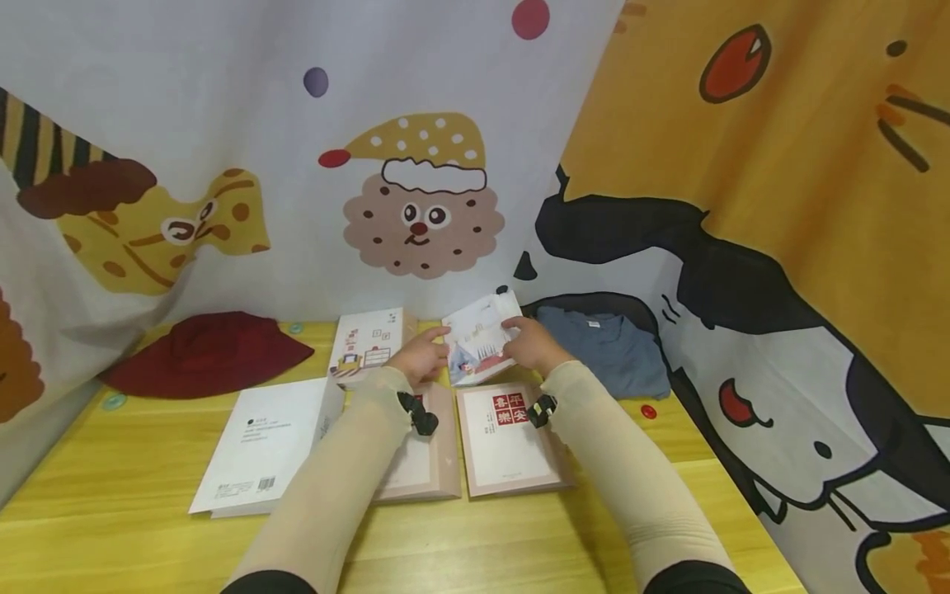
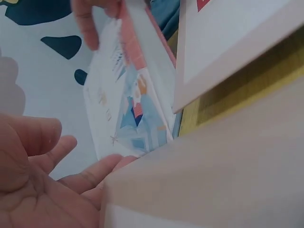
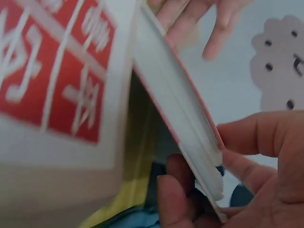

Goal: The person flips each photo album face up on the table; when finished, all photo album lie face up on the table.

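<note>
A book with an illustrated white cover [image 1: 475, 334] is tilted up at the back of the table in the head view. My right hand [image 1: 536, 345] pinches its right side; in the right wrist view the thumb lies on one cover and curled fingers on the other, with the page edges [image 3: 166, 85] between. My left hand [image 1: 421, 355] is at the book's left edge. In the left wrist view, the left hand's fingers [image 2: 90, 175] reach out to the book's lower end with the thumb apart from it; whether they touch is hard to tell.
Below lie a pink-edged book with red square characters [image 1: 482, 454] and a similar one [image 1: 441, 462] partly under my left arm. A white book [image 1: 260, 437], another illustrated book [image 1: 356, 338], a dark red hat [image 1: 208, 355] and folded blue clothing [image 1: 609, 351] surround them. A printed curtain [image 1: 416, 66] hangs behind.
</note>
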`<state>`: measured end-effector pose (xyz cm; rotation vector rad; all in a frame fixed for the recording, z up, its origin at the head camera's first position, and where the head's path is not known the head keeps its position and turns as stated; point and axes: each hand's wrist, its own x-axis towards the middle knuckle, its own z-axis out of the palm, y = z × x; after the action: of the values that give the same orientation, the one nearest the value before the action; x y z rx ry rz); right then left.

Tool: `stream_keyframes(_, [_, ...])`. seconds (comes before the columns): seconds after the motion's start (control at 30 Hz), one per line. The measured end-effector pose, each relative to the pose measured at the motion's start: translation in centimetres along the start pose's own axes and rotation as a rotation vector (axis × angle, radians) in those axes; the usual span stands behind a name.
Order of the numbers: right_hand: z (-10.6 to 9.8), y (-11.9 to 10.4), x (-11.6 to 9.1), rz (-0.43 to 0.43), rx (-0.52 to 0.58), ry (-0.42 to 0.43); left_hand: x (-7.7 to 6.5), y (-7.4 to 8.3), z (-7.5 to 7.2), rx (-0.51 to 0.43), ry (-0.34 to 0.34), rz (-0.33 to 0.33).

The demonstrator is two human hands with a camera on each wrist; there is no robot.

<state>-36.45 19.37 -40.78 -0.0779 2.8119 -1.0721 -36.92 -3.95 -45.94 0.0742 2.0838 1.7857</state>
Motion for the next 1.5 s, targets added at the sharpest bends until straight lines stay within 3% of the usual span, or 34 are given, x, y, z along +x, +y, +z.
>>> stream_keyframes(0.27, [-0.1,1.0,0.8,0.014,-0.068,-0.087,-0.1,0.0,-0.4,0.020,0.048,-0.003])
stream_keyframes(0.53, [0.2,2.2,1.5,0.104,0.148,-0.228,-0.7,0.2,-0.4,-0.016,0.080,-0.035])
stream_keyframes(0.63, [0.2,2.2,1.7,0.105,0.214,-0.246,-1.2,0.5,-0.6,-0.021,0.057,-0.032])
stream_keyframes(0.73, [0.4,2.0,2.0,0.081,0.206,-0.235,-1.6,0.7,-1.3,-0.026,0.019,-0.015])
stream_keyframes(0.93, [1.1,0.6,2.0,-0.009,0.075,-0.184,-2.6,0.9,-4.0,0.003,0.025,0.050])
stream_keyframes(1.07, [2.0,-0.7,1.5,-0.057,0.084,-0.175,-3.4,1.2,-6.1,0.028,0.075,0.073])
stream_keyframes(1.3, [4.6,-3.4,1.1,-0.187,0.070,-0.149,-5.0,0.6,-10.1,0.090,0.143,0.005])
stream_keyframes(1.5, [6.7,-6.2,0.6,-0.264,0.157,-0.218,-6.3,-0.2,-13.4,0.255,0.155,-0.042])
